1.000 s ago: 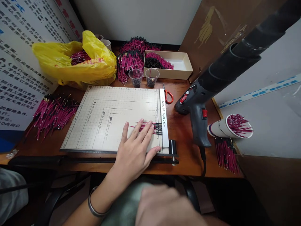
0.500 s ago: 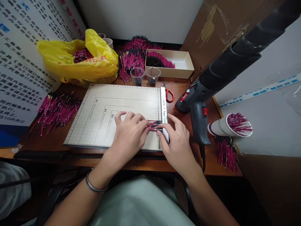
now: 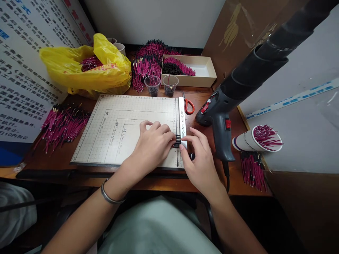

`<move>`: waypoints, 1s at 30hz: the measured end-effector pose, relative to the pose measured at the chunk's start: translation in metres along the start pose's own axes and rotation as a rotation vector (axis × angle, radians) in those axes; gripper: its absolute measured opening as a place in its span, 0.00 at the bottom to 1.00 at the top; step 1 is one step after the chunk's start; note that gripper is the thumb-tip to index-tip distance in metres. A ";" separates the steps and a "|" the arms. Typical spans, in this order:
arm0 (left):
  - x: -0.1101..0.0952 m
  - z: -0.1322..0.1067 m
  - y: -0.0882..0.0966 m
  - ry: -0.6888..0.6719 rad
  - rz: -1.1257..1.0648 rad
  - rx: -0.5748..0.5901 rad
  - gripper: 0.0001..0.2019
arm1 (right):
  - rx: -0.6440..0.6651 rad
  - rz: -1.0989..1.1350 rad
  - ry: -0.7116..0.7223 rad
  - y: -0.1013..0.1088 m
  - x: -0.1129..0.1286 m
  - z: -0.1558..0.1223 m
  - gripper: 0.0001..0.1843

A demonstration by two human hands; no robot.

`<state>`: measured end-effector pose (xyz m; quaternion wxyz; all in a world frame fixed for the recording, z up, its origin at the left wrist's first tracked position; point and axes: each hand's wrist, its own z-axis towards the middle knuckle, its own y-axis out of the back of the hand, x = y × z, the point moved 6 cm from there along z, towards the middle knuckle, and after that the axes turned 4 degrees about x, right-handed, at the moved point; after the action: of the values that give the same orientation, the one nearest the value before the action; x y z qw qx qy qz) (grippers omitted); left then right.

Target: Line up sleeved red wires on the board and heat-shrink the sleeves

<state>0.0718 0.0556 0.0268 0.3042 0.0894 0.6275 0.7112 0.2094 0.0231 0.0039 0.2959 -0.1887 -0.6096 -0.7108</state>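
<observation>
A beige paper cutter board (image 3: 127,120) with a printed grid lies in the middle of the wooden desk, its white guide rail (image 3: 182,116) along the right side. My left hand (image 3: 152,146) rests on the board with curled fingers pressing a small bundle of magenta wires with black ends (image 3: 177,141) against the rail. My right hand (image 3: 198,158) sits just right of the rail, its fingertips pinching the same bundle's black ends. Most of the bundle is hidden under my fingers.
A black heat gun (image 3: 225,116) stands right of the cutter. Red-handled scissors (image 3: 188,104), two clear cups (image 3: 161,85), a cardboard box (image 3: 196,70) and a yellow bag (image 3: 87,70) hold or adjoin wire piles. A paper cup (image 3: 256,139) of wires lies at the right.
My right hand came up from my lap to the rail. My left hand went from lying flat on the wires to curled, and the bundle slid right, against the rail.
</observation>
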 end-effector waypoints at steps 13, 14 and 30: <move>0.045 -0.047 0.022 0.197 -0.055 -0.106 0.04 | 0.268 -0.065 0.068 0.003 0.014 0.036 0.06; 0.044 -0.047 0.022 0.189 -0.067 -0.108 0.05 | 0.290 -0.080 0.073 0.002 0.016 0.038 0.06; 0.033 -0.040 0.019 0.095 -0.108 -0.168 0.06 | 0.493 -0.224 0.226 -0.008 0.023 0.054 0.08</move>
<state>0.0188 0.0391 0.0285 0.3182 -0.0041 0.5832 0.7474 0.1820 0.0720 0.0229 0.3186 0.0378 -0.7442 -0.5859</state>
